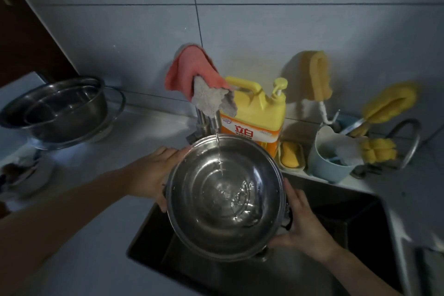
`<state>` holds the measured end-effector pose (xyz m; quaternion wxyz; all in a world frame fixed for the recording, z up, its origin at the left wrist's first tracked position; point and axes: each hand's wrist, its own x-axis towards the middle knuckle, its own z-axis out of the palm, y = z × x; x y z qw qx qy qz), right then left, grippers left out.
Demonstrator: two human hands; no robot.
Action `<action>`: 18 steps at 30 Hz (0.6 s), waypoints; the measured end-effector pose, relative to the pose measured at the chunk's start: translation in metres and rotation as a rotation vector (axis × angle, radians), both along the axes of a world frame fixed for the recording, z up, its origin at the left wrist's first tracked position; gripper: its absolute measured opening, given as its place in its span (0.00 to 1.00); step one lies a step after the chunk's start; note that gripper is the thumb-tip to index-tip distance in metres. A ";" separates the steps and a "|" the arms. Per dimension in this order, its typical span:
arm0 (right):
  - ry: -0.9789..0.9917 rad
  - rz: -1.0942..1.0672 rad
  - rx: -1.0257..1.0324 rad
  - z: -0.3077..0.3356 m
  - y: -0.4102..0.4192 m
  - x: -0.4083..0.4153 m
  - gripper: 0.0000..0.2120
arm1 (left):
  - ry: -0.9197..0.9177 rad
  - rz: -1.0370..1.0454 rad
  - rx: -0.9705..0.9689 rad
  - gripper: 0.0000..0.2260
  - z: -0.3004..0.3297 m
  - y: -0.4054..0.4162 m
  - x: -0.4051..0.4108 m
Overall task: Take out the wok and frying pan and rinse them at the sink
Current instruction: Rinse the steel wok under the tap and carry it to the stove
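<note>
I hold a round stainless steel wok point(204, 218) over the dark sink point(348, 218), tilted slightly toward me. My left hand point(153, 175) grips its left rim and my right hand point(300, 221) grips its right rim. A thin stream of water point(219, 158) falls from the tap point(213, 120) into the wok, and water pools and splashes in its bottom. I see no frying pan that I can tell apart from the other pots.
Stacked steel pots on a glass lid point(55, 108) stand on the left counter, with a dish point(26, 175) nearer me. Pink and grey cloths point(199, 79) drape the tap. Behind the sink are a yellow detergent jug point(254, 113), a sponge dish point(292, 156) and a blue cup point(329, 158) with brushes.
</note>
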<state>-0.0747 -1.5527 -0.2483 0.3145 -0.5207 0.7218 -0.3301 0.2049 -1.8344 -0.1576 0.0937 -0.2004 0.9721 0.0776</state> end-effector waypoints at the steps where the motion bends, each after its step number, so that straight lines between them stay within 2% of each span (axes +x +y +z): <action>1: 0.050 -0.003 -0.028 0.003 -0.003 -0.001 0.72 | 0.060 0.031 -0.040 0.66 -0.009 0.004 0.006; 6: 0.424 0.095 -0.172 0.025 -0.010 -0.019 0.68 | 0.268 0.208 -0.144 0.67 -0.060 0.041 0.014; 12: 0.793 0.115 -0.377 0.046 0.001 -0.045 0.66 | 0.496 0.388 -0.194 0.55 -0.108 0.081 -0.001; 16: 0.924 0.052 -0.519 0.046 0.024 -0.048 0.67 | 0.618 0.331 -0.386 0.46 -0.113 0.097 -0.010; 18: 0.942 0.020 -0.584 0.043 0.038 -0.048 0.58 | 0.668 0.278 -0.468 0.43 -0.108 0.101 -0.012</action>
